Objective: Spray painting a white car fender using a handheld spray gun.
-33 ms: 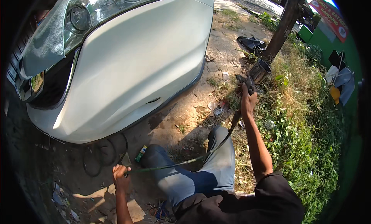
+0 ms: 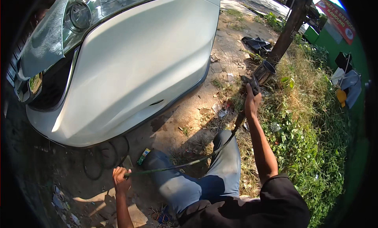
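Note:
My right hand [image 2: 252,104] grips a spray gun [image 2: 264,72], held out to the right, with its dark metal cup pointing up and away. From the gun's handle a dark green hose [image 2: 193,162] sags across my knees to the left. My left hand [image 2: 121,180] is closed around that hose, low on the left side. In front of me is the white car bumper [image 2: 145,66], apart from both hands. A grey-green cloth [image 2: 43,47] hangs over the headlight [image 2: 78,16] at the upper left.
Coiled hose [image 2: 94,165] lies on the ground under the bumper. A small green and yellow packet [image 2: 143,156] rests beside my left knee. Grass and weeds [image 2: 299,145] grow along the right. A wooden post [image 2: 289,29] rises beyond the gun, near black plastic [image 2: 256,43].
My left hand has shifted slightly left and up, with the hose still in it. My right hand and the spray gun stay almost in place.

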Demonstrator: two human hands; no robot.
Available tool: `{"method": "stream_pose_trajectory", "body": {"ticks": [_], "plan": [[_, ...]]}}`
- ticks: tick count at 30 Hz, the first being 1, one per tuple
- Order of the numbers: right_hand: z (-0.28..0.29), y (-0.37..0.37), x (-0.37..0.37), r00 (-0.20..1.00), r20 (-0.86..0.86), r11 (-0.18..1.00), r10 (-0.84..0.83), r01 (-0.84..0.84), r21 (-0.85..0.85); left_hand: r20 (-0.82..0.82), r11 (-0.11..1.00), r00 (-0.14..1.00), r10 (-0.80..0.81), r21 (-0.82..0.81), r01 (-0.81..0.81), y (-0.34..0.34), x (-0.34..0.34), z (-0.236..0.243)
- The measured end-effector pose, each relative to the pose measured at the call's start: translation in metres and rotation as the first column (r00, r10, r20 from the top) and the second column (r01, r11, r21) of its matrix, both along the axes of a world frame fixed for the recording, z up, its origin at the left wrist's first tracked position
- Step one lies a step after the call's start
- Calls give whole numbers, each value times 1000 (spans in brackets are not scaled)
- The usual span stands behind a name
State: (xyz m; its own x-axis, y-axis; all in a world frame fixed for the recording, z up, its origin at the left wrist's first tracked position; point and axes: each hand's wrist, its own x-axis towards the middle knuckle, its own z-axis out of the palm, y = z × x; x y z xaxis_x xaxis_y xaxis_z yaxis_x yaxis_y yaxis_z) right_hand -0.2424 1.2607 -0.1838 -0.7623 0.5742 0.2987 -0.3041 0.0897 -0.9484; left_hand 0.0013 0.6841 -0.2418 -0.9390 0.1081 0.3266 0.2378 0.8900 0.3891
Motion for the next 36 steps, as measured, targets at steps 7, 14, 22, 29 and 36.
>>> {"method": "stream_pose_trajectory", "body": {"ticks": [7,14,22,29,36], "plan": [[-93,-11,-61,994,111,1000,13,-12,-8,122,998,991,54,-34,-50,-22,-23,-33],[-210,-51,-25,939,163,952,304,-304,-21,255,967,938,-235,-40,253,-44,18,-150],[-283,-74,56,854,386,934,350,-287,-211,299,945,917,-264,-109,307,-60,78,-182],[-316,-94,77,897,269,832,349,-165,-529,290,931,936,-197,-242,272,-64,110,-171],[-351,-69,93,863,327,879,386,-236,-414,327,934,923,-201,-220,281,-63,125,-186]]}}
